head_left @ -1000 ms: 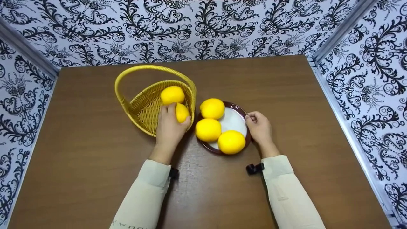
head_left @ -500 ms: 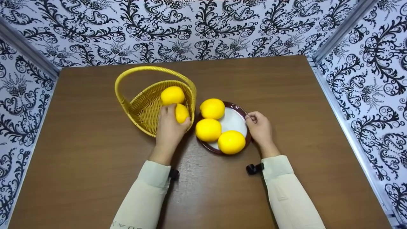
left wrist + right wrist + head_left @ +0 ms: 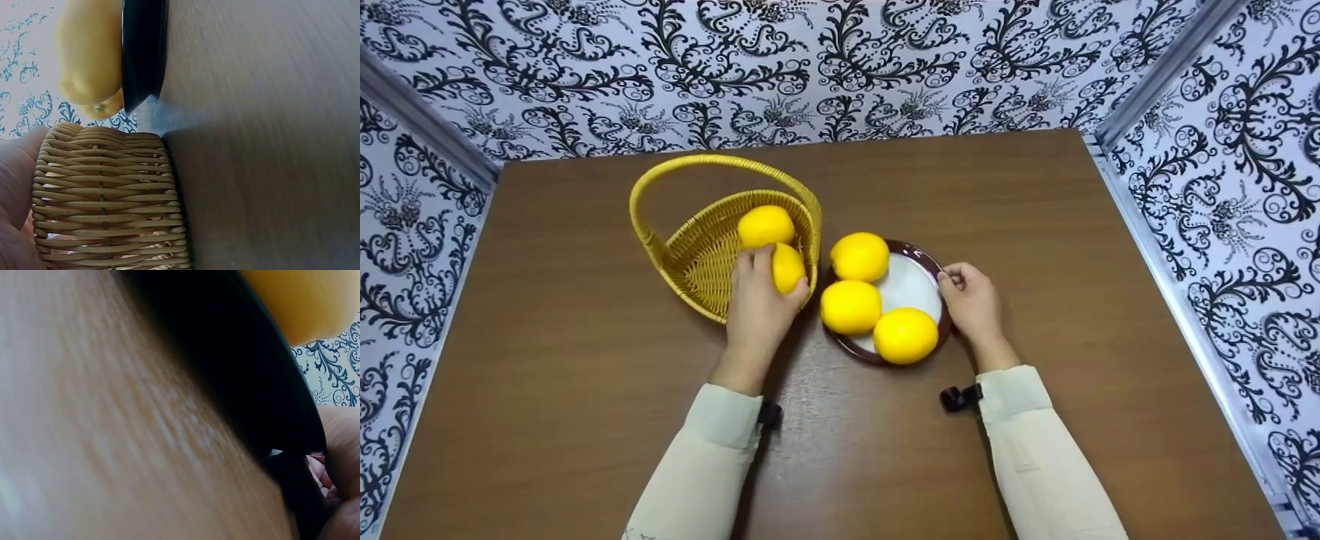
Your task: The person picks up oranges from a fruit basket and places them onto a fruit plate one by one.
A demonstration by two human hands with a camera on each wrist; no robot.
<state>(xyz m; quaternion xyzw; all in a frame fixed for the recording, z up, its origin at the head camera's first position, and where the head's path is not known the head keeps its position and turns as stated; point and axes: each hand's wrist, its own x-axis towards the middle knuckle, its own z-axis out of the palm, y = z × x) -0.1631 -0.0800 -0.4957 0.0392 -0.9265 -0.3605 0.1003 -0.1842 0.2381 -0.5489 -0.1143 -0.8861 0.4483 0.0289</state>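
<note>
Left hand (image 3: 761, 300): thumb and fingers clasped on the gripped lemon (image 3: 788, 268), inside the basket near its right wall. Step, as judged: handling this fruit at the basket. A next move would call for a firm hold on rounded skin and clearance of rim and handle.
Right hand (image 3: 973, 304): apart from the other, pinching the plate's rim, apparently to steady it.
Plate (image 3: 915, 289): round, glossy brown rim, white centre; carries three plump, smooth lemons (image 3: 905, 335).
Basket (image 3: 709, 270): woven yellow strands, tapering leftward, arched handle (image 3: 727, 160); a second lemon (image 3: 766, 226) lies behind the gripped one.
Tabletop (image 3: 960, 180): brown, wood-grained, faintly shiny.
Wall (image 3: 810, 75): white, black scrollwork.
</note>
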